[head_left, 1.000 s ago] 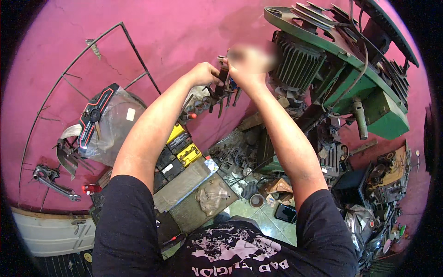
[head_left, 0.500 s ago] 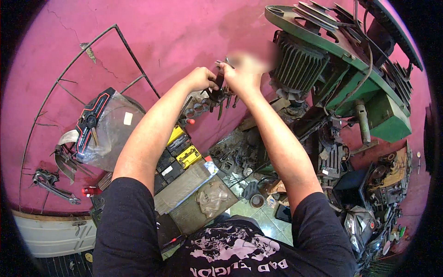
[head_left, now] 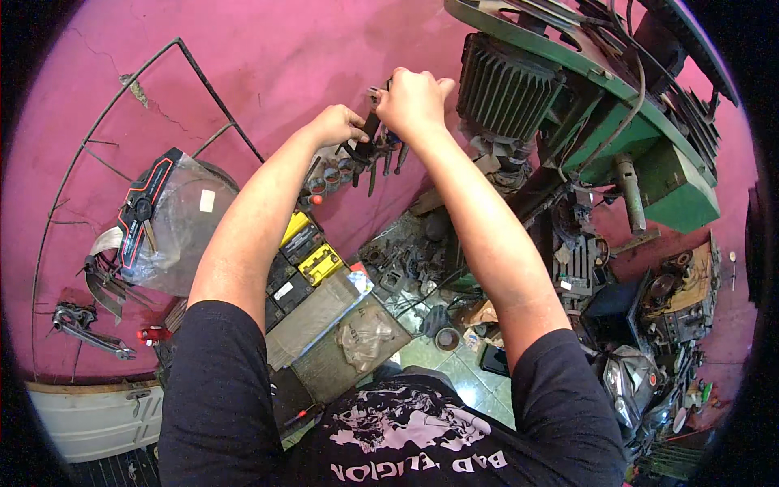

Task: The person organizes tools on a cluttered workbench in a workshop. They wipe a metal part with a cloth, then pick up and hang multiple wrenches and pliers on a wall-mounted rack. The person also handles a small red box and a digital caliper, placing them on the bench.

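Both arms stretch forward to a cluster of hanging tools (head_left: pixel 376 169) against the pink wall. A dark, narrow upright piece (head_left: pixel 371 127) stands between my hands; its kind is hard to make out. My left hand (head_left: pixel 334 127) is closed, with its fingertips pressed against the lower part of this piece. Higher up, my right hand (head_left: pixel 412 102) is curled with its fingers bent round something beside a small metal end (head_left: pixel 375 92). What lies inside its grip is hidden. Dark handles and slim tool ends hang below the hands.
Round cups or sockets (head_left: pixel 331 174) and a red-tipped handle (head_left: pixel 316 200) are left of the tools. Yellow-and-black batteries (head_left: pixel 320 264) sit on the bench below. A green machine with a finned motor (head_left: pixel 505 88) juts out at right. Metal parts (head_left: pixel 402 264) clutter the floor.
My right hand has gone from a blurred, more extended pose to a curled one near the top of the dark piece. The whole view has shifted slightly; my left hand stays at the piece.
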